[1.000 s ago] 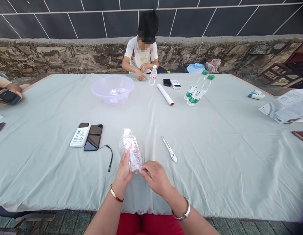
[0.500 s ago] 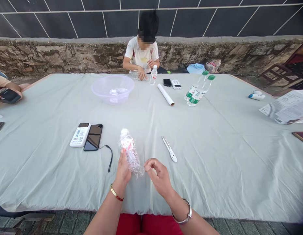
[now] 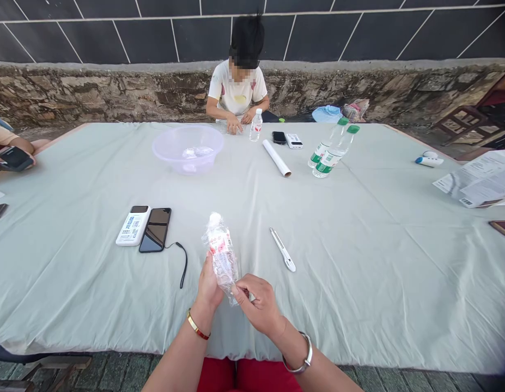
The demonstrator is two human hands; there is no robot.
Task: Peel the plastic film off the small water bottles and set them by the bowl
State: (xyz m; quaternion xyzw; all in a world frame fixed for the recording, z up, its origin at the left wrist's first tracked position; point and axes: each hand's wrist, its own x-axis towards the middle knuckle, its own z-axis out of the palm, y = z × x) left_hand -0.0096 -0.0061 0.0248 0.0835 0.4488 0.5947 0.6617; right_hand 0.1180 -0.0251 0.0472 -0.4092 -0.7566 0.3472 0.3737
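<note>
The right hand [image 3: 256, 305], lifted clear half a second ago, is back at the base of the film-wrapped bottle [image 3: 220, 256], pinching its loose wrap; the left hand [image 3: 209, 286] grips the bottle above the table's [image 3: 358, 261] near edge, the wrapping evidently unfinished.

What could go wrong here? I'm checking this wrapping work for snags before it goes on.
1. The plastic film looks thin and crinkled; the right hand pinching it at the bottle's base might tear it.
2. The left hand holds the small bottle only low down, so it could tip out of the grip.
3. The knife lies close to the right hand and could be bumped.
</note>
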